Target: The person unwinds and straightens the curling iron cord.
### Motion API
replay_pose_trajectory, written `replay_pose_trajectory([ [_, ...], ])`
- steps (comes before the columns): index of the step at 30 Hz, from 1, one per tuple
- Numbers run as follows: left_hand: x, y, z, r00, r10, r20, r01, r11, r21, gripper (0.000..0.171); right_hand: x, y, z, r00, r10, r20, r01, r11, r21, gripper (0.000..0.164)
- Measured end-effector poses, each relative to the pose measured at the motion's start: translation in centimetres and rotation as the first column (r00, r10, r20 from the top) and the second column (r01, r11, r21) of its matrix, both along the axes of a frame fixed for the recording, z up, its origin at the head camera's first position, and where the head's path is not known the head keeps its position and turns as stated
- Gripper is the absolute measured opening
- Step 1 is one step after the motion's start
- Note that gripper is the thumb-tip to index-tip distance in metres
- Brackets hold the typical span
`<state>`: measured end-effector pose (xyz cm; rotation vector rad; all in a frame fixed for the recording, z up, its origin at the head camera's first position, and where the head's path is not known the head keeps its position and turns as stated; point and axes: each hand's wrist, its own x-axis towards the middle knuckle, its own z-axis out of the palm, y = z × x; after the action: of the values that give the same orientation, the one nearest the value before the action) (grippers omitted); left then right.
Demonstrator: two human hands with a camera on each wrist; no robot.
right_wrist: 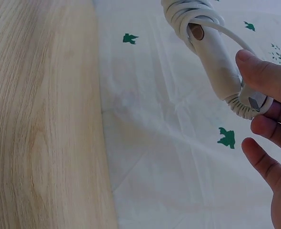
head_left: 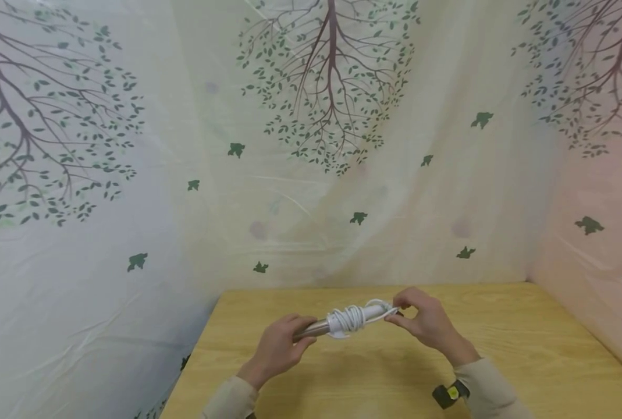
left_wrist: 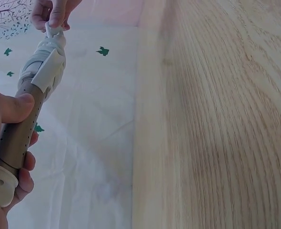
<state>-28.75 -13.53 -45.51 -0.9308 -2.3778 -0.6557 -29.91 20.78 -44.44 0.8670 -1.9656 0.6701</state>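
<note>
Above the table, in the head view, my hands hold a curling iron (head_left: 313,330) with a metallic brown barrel and a white handle. Its white cord (head_left: 348,319) is wound in several loops around the handle. My left hand (head_left: 278,348) grips the barrel, thumb on top; the left wrist view shows small holes along the barrel (left_wrist: 17,131) and a cream tip (left_wrist: 1,183). My right hand (head_left: 430,321) pinches the cord's plug (right_wrist: 250,97) at the handle end, where a metal prong shows. Part of the plug is hidden behind the fingers.
A wood-grain table (head_left: 499,331) lies beneath both hands. Pale sheets (head_left: 311,244) printed with trees and green leaves hang behind it and at both sides. A dark wrist device with a yellow mark (head_left: 452,394) sits at the right sleeve.
</note>
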Motion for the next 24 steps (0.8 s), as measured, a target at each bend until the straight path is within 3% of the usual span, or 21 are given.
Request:
replay_pose_trajectory([
  [11,0.5,-0.2,-0.2,0.999,-0.027,0.046,0.025,0.999,0.025,0.035,0.5,-0.8,-0.5,0.996,-0.050,0.069,0.053,0.998,-0.040,0.037],
  [24,0.3,-0.1,-0.3,0.999,-0.029,0.031,0.029,0.999,0.026,0.035,0.2,-1.1,-0.8,0.997,-0.063,-0.037,0.059,0.995,-0.083,0.038],
])
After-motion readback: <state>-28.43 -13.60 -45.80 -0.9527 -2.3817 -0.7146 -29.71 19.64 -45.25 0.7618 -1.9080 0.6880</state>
